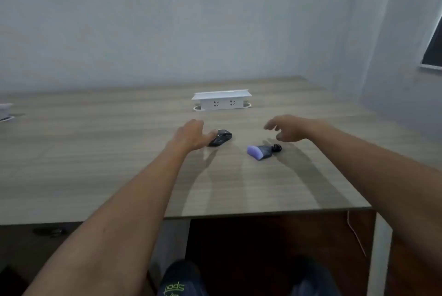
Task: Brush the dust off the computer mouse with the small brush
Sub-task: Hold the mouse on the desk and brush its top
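Head view: mouse (221, 137) sits mid-surface (95, 152), w/ left hand (191, 136) at its near-left side, fingers spread, grip wide and holding nothing, prob. about to steady it. Brush (262, 151) lies just right of mouse, apart from it, purple bristles pointing left. Right hand (290, 128) hovers above/behind brush, grip wide, empty, fingers curled down, likely lining up to take the handle. White socket box (221, 100) stands farther back. No brushing yet.
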{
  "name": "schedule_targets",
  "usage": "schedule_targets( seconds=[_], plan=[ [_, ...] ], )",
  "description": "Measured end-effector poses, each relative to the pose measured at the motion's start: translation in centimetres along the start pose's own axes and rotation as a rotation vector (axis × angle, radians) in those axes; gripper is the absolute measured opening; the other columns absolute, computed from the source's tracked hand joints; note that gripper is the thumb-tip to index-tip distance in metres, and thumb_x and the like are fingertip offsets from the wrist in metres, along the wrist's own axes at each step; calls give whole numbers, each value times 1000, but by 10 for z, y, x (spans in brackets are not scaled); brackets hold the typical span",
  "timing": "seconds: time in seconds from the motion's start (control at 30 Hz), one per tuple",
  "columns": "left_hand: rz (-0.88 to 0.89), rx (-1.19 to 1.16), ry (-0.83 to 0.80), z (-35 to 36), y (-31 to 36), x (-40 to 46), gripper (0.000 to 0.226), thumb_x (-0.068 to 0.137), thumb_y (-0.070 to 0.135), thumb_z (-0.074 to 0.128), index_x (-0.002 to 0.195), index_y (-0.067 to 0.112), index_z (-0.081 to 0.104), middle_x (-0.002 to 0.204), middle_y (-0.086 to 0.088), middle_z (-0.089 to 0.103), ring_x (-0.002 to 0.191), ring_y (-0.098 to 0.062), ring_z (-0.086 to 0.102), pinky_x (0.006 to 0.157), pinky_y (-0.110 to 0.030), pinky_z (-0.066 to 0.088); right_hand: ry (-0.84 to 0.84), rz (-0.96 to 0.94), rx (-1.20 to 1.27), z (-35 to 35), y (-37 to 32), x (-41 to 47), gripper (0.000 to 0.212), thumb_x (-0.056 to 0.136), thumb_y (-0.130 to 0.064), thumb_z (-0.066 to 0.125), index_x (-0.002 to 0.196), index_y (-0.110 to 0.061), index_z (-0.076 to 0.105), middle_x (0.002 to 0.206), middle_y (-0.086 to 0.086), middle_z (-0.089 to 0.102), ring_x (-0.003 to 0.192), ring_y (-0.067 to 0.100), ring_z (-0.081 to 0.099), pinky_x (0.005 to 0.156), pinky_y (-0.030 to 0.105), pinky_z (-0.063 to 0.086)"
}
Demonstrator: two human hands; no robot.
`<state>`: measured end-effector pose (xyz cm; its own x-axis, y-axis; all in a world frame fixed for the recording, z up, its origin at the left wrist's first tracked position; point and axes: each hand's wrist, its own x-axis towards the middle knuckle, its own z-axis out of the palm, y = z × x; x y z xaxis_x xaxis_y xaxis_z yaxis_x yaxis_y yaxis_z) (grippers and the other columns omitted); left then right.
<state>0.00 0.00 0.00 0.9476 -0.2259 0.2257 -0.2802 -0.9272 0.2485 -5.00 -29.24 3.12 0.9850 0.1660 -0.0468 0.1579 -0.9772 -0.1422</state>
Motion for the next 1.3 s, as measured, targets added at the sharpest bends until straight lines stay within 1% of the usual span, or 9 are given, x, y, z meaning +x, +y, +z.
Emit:
schedule_targets(
  seconds=[0.1, 0.23, 0.4, 0.57, 0.77, 0.87, 1.07, 1.2, 1.3],
  plan=[
    [23, -29, -16, 11, -4, -3, 52, 89, 60, 56, 90, 8, 54, 109, -15, 64, 98, -33, 58, 82, -41, 48, -50, 22, 10, 3, 4, -10, 45, 92, -9, 59, 136, -19, 60, 128, 1, 62, 116, 19, 61, 90, 23, 42],
    [-22, -128, -60, 21, -3, -9, 49, 83, 60, 66, 70, 19, 42, 85, -5, 54, 82, -27, 52, 68, -34, 37, -72, 8, 72, 8, 9, -18, 40, 89, -15, 67, 128, -19, 66, 96, -10, 61, 93, 13, 60, 80, 20, 40],
    [-53, -110, -46, 34, 0, -5, 51, 79, 58, 71, 92, 12, 53, 106, -13, 62, 93, -31, 59, 74, -35, 42, -58, -37, 136, 16, 19, -14, 35, 84, -12, 67, 116, -26, 74, 100, -3, 75, 96, 19, 70, 78, 24, 47],
    [-83, -150, -15, 39, 2, 1, 62, 77, 57, 74, 110, 7, 58, 115, -14, 59, 105, -34, 60, 78, -36, 43, -34, -68, 160, 20, 29, -6, 24, 83, -26, 77, 107, -30, 78, 91, -8, 75, 92, 13, 72, 78, 24, 50],
    [-88, -279, -14, 46, 0, 9, 49, 77, 51, 76, 98, 8, 63, 103, -14, 66, 93, -33, 64, 70, -31, 41, -48, -64, 164, 19, 29, 1, 19, 84, -22, 78, 103, -22, 74, 92, -8, 68, 85, 15, 65, 66, 17, 45],
    [-78, -321, -12, 47, 2, 10, 44, 78, 45, 79, 98, 7, 67, 98, -13, 70, 91, -31, 66, 73, -34, 47, -81, -41, 180, 18, 28, 6, 18, 82, -20, 79, 94, -25, 67, 89, -7, 65, 75, 9, 59, 63, 17, 42],
    [-73, -338, 17, 53, 1, 17, 41, 79, 41, 79, 97, 6, 66, 95, -11, 68, 89, -32, 65, 71, -31, 42, -157, 7, 317, 14, 28, 14, 29, 77, -16, 86, 101, -12, 69, 87, 0, 70, 73, 16, 68, 64, 19, 51],
    [-75, -388, 44, 54, 2, 16, 39, 79, 36, 79, 97, 3, 68, 91, -11, 67, 87, -31, 64, 69, -30, 40, -158, 15, 478, 11, 27, 17, 31, 75, -8, 87, 100, -1, 70, 92, 15, 76, 86, 31, 75, 82, 36, 62],
    [-72, -415, 47, 51, 0, 13, 40, 78, 34, 81, 97, 2, 68, 90, -11, 67, 81, -26, 60, 66, -30, 39, -115, 1, 566, 10, 26, 23, 31, 77, -8, 85, 102, 3, 70, 99, 22, 75, 81, 28, 74, 85, 39, 62]
  ],
)
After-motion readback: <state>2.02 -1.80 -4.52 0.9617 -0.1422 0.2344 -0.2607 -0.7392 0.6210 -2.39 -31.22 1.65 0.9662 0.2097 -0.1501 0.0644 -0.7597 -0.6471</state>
